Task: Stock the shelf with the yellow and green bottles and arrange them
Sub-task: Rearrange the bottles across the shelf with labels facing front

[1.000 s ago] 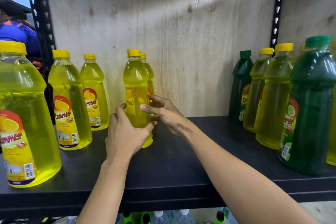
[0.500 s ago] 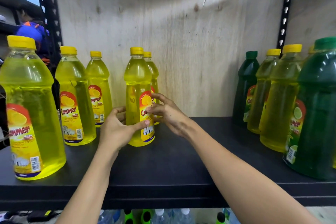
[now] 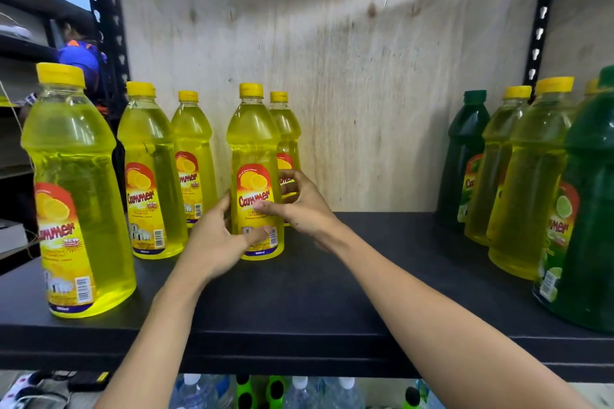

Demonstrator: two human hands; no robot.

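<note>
Two slim forearms are showing bare along their whole visible length, from below the front edge of the black shelf [image 3: 332, 302] to the wrists above it. Over that shelf the left hand [image 3: 216, 242] and the right hand [image 3: 304, 209] are likewise showing bare, with a short, plain nail catching light on the left thumb.

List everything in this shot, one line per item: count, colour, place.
held bottle: one, yellow, mid-shelf, upright, label forward
other yellow bottles: at least four, three to its left, one behind it
right yellow bottles: at least two, right end
green bottles: two, dark green, right end
shelf: one, black
back panel: one, pale wood
lower bottles: several, clear and green, below shelf
left hand: grips held bottle's lower left
right hand: fingers round its right side, thumb on label
</note>
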